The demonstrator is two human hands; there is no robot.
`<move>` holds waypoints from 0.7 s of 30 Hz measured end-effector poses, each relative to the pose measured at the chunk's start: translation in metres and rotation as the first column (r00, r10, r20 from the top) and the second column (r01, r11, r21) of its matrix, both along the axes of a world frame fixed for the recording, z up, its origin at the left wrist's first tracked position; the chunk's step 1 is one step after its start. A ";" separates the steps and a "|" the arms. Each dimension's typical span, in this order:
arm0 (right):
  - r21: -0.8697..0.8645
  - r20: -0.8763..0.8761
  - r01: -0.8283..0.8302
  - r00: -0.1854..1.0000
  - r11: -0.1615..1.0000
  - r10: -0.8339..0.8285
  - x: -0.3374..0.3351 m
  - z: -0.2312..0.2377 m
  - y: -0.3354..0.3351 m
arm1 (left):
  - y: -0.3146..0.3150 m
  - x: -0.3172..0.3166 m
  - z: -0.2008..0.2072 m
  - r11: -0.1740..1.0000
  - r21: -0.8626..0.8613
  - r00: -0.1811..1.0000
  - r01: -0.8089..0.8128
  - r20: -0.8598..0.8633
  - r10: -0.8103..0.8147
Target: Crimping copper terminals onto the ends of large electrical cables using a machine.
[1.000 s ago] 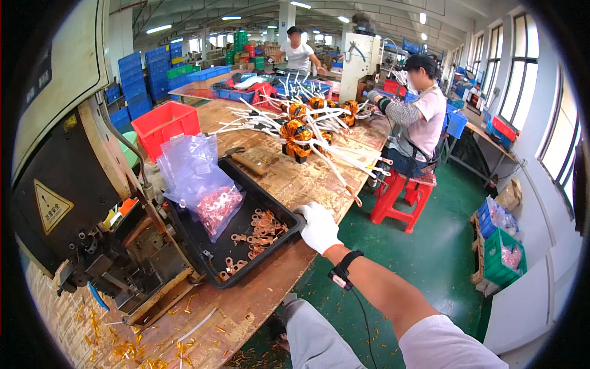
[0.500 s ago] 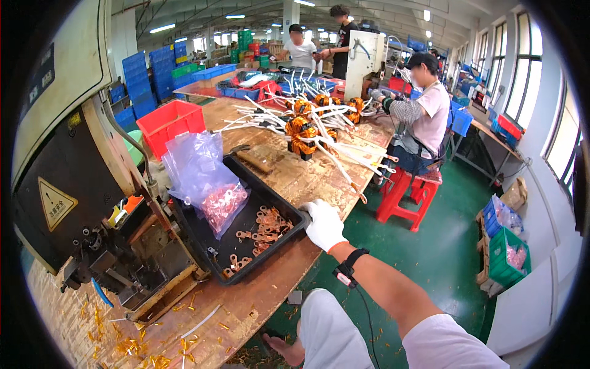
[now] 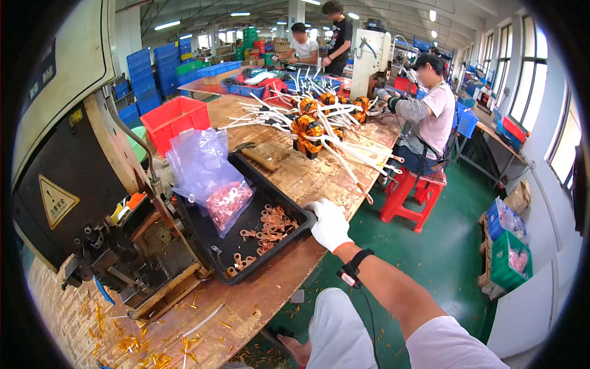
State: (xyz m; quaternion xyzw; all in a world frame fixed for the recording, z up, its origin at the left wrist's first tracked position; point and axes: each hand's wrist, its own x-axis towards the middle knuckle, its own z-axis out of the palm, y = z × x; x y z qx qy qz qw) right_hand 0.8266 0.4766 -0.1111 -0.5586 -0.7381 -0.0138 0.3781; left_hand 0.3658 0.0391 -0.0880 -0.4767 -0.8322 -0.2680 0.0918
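Note:
My right hand [image 3: 329,225], in a white glove, is at the right corner of a black tray [image 3: 270,187], with its fingers closed over the rim. Copper ring terminals [image 3: 275,226] lie loose in the tray. Beside them rests a clear plastic bag [image 3: 228,200] of more copper terminals, its upper part crumpled over the tray's far left side. My left hand is not in view.
A press machine [image 3: 117,264] stands left of the tray. Beyond are a hammer [image 3: 261,158], a red bin [image 3: 176,123] and copper coils [image 3: 308,132] with white leads. Yellow scraps [image 3: 129,341] litter the near tabletop. A co-worker [image 3: 424,117] sits at the right on a red stool [image 3: 413,195].
The view has shifted slightly. My right hand stays at the tray's corner. In the background, the two people have moved their arms, and one now leans lower.

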 end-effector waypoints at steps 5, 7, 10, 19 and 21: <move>-0.039 0.000 0.013 1.000 0.999 -0.013 0.001 -0.002 0.001 | 0.004 0.001 0.002 1.000 -0.009 1.000 0.016 -0.015 -0.017; 0.003 -0.006 0.015 1.000 1.000 -0.015 0.003 -0.005 0.004 | 0.004 0.001 0.002 1.000 -0.006 1.000 0.018 -0.007 -0.018; 0.048 -0.026 0.001 1.000 0.999 0.000 0.002 -0.007 0.003 | 0.000 -0.001 0.002 0.999 -0.034 1.000 -0.020 -0.023 0.019; -0.046 -0.015 0.009 1.000 0.999 -0.010 0.004 -0.005 0.001 | 0.000 -0.002 -0.003 0.999 -0.032 1.000 0.001 -0.029 -0.002; -0.063 -0.020 0.015 1.000 0.998 -0.017 0.003 -0.001 -0.001 | 0.003 0.000 -0.001 0.999 -0.034 0.999 0.013 -0.044 -0.014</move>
